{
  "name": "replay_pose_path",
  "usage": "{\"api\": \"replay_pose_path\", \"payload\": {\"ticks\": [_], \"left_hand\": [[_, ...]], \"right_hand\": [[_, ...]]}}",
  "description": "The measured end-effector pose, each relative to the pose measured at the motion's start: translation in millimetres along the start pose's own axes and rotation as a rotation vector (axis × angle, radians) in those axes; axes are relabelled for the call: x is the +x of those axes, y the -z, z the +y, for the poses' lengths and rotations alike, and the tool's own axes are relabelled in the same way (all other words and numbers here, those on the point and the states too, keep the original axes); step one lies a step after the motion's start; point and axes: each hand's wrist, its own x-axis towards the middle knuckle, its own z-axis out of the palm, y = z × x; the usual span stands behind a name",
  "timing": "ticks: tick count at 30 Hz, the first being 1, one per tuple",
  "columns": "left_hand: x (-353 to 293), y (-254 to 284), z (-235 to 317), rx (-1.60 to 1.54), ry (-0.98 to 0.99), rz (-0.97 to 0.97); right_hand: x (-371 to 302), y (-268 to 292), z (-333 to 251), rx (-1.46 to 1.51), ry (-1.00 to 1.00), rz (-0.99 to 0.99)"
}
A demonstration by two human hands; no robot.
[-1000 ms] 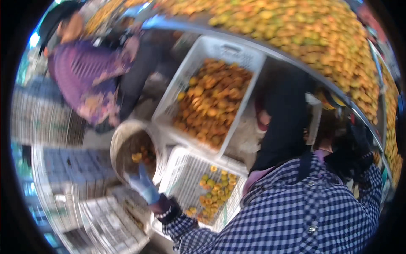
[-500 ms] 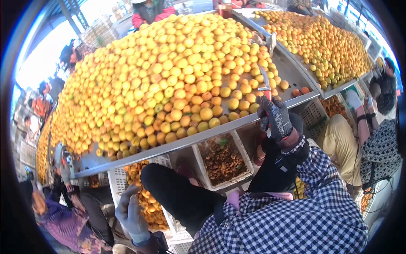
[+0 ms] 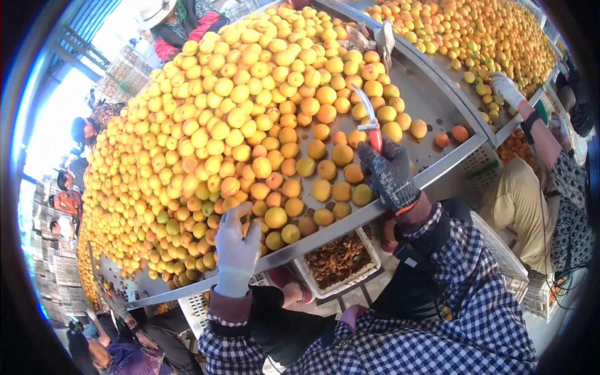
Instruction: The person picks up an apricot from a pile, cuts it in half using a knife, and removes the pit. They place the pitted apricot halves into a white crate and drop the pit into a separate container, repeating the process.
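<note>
Yellow-orange apricots [image 3: 206, 131] are heaped high on a metal-edged sorting table [image 3: 437, 150] in front of me. My right hand [image 3: 390, 178], in a dark knitted glove, is closed round the red handle of a small curved knife [image 3: 367, 115]. Its blade points up and away, over the loose fruit at the heap's right side. At the table's near edge my left hand [image 3: 237, 250], in a pale glove, reaches to the closest apricots. Its thumb and fingers are apart, with no fruit between them.
Below the table edge stands a white crate [image 3: 337, 262] of brown scraps. Another apricot pile [image 3: 481, 37] lies on the table at the far right. A co-worker's gloved hand [image 3: 506, 90] is beside it. More people sit at the left and far side.
My left hand has risen from beside the crate at my left knee to the apricots at the table edge. The right hand, still gripping the knife, is further over the table. The view has shifted.
</note>
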Motion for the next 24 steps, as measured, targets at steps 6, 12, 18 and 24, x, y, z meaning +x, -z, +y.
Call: {"api": "replay_pose_path", "payload": {"ticks": [6,12,18,24], "left_hand": [[61,-42,50,0.418,-0.13,-0.102],[111,-99,42,0.785,-0.069,-0.468],[82,-63,44,0.133,-0.343,-0.158],[6,34,94,-0.905,0.48,-0.287]], "right_hand": [[6,-10,-13,0.024,0.05,-0.114],[26,-8,8,-0.058,0.135,-0.02],[28,-1,4,-0.184,0.178,-0.071],[14,-16,14,-0.113,0.276,-0.145]]}}
